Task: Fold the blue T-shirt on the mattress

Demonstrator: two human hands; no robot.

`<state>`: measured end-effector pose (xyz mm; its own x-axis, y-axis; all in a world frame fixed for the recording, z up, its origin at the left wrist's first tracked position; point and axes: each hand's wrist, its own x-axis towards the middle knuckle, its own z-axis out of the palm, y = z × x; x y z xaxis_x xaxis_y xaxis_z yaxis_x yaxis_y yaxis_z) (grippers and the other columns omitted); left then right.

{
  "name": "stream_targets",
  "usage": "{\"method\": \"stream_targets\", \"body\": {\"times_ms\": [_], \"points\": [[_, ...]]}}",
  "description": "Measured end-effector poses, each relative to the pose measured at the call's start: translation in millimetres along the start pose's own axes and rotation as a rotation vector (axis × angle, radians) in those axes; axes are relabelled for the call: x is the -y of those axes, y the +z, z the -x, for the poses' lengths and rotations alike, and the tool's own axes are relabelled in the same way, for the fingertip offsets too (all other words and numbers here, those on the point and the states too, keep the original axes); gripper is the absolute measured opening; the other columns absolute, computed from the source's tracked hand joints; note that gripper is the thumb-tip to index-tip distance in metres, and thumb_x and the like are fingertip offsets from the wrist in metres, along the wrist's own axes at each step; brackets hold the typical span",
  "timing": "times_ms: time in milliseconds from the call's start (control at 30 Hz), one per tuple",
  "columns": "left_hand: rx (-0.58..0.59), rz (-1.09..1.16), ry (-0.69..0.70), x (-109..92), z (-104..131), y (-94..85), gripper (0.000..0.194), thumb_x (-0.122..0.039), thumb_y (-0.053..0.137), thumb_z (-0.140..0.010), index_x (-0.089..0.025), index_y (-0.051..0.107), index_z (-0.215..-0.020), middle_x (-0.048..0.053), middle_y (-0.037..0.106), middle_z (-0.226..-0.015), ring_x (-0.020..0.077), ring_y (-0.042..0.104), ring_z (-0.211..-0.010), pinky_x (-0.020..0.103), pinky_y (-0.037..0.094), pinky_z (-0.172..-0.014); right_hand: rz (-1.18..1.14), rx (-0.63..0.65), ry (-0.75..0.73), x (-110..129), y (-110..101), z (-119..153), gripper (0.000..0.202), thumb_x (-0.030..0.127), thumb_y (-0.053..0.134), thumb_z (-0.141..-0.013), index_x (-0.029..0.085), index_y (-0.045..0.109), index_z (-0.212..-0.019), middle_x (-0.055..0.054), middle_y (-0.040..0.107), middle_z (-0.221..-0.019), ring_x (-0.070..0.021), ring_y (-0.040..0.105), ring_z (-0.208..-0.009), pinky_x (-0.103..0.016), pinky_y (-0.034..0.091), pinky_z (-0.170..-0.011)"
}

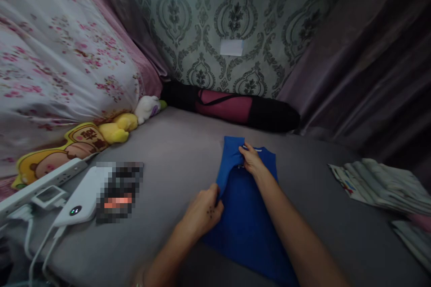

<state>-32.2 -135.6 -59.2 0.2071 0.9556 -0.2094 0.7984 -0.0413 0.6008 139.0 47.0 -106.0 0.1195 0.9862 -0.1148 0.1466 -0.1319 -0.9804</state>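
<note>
A blue shirt (247,219) lies on the grey bed sheet (182,152) in front of me, its neckline with a small white label toward the far side. Part of its left side is folded inward over the body. My left hand (205,208) is closed on the left edge of the cloth, lower down. Near the neckline, my right hand (252,158) pinches the folded part between thumb and fingers. My right forearm crosses over the right half of the shirt and hides some of it.
A power strip (72,171), a white power bank (82,199) with cables and a pixelated object (121,193) lie at left. Plush toys (117,128) line the floral curtain. A black and maroon long bag (225,105) rests by the wall. Folded cloths (384,186) are stacked at right.
</note>
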Motion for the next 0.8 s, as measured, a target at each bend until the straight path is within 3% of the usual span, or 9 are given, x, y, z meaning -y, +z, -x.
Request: {"method": "stream_targets", "body": {"times_ms": [200,300,433,533,667,800], "points": [[0.018,-0.042,0.080,-3,-1,22.3,0.019,-0.026,0.042,-0.088,-0.020,0.053,-0.102,0.004,0.065,-0.078,0.0156,0.061,-0.066,0.025,0.036,-0.055,-0.101,-0.147,0.150,-9,-21,12,0.058,0.019,0.053,-0.086,0.021,0.037,-0.141,-0.004,0.071,-0.088,-0.0149,0.068,-0.073,-0.026,0.055,-0.065],[0.028,-0.060,0.103,-2,-2,30.1,0.020,-0.025,0.043,-0.088,-0.020,0.053,-0.104,0.005,0.066,-0.080,0.0168,0.062,-0.068,0.025,0.037,-0.056,-0.055,-0.193,0.175,-11,-27,15,0.056,0.017,0.052,-0.085,0.015,0.039,-0.139,-0.003,0.069,-0.081,-0.0136,0.065,-0.065,-0.024,0.053,-0.060],[0.049,-0.078,0.104,-2,-2,31.9,0.019,-0.025,0.043,-0.088,-0.020,0.053,-0.103,0.006,0.066,-0.083,0.0167,0.062,-0.068,0.025,0.037,-0.056,0.032,-0.221,0.193,-9,-28,19,0.052,0.032,0.057,-0.083,0.010,0.047,-0.130,-0.004,0.066,-0.074,-0.0161,0.063,-0.059,-0.026,0.051,-0.053],[0.071,-0.088,0.099,-3,-1,30.0,0.020,-0.028,0.045,-0.087,-0.019,0.053,-0.103,0.007,0.067,-0.084,0.0177,0.062,-0.069,0.026,0.038,-0.056,0.106,-0.233,0.143,-6,-28,22,0.068,0.037,0.070,-0.073,0.013,0.045,-0.132,-0.005,0.067,-0.084,-0.0187,0.066,-0.071,-0.027,0.053,-0.060],[0.092,-0.085,0.121,-3,-1,28.6,0.022,-0.026,0.046,-0.086,-0.020,0.054,-0.105,0.007,0.067,-0.085,0.0182,0.063,-0.070,0.026,0.039,-0.056,0.344,-0.155,-0.020,-3,-33,28,0.084,0.026,0.070,-0.070,0.017,0.031,-0.144,-0.003,0.065,-0.089,-0.0182,0.065,-0.077,-0.029,0.053,-0.072],[0.114,-0.082,0.113,-6,1,26.5,0.023,-0.023,0.045,-0.086,-0.019,0.054,-0.106,0.008,0.068,-0.088,0.0197,0.065,-0.077,0.026,0.042,-0.062,0.417,0.053,-0.059,1,-34,37,0.097,0.021,0.069,-0.070,0.021,0.015,-0.150,0.008,0.054,-0.067,-0.0133,0.057,-0.056,-0.029,0.054,-0.063]]}}
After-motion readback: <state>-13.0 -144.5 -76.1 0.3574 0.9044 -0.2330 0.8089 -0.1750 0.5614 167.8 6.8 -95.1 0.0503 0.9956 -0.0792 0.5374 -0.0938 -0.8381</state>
